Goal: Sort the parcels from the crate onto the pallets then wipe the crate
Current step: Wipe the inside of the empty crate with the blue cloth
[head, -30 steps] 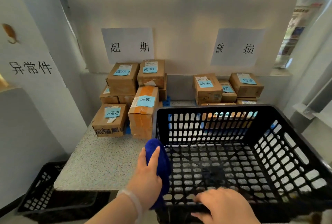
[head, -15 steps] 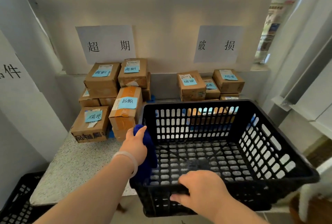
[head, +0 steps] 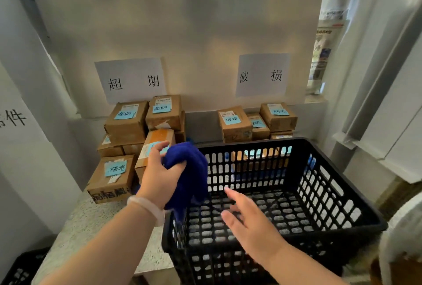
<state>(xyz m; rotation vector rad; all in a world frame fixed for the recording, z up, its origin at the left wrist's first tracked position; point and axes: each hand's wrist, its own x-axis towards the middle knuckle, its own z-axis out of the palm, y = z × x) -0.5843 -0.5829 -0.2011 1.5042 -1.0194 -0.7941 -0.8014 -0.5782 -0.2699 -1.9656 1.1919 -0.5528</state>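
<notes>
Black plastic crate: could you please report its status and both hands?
Left hand grips dark-blue cloth at left rim of black slotted plastic crate. Right hand open above crate floor. Crate empty; nothing obstructing.

A: Crates, how many?
B: Two. One black crate on the surface, and a second crate cropped at bottom left.
A: Parcels?
B: The left pile had at least six cardboard boxes. The right pile showed four above the crate rim. There were more behind the slots that I couldn't count.
A: Blue notes?
B: Eight, one half hidden.
A: Signs?
B: Three. The left sign and right sign were on the back wall, and a side sign was cut off.
A: Rest?
B: One blue cloth, one wristband, and two hands: left hand, right hand.
</notes>
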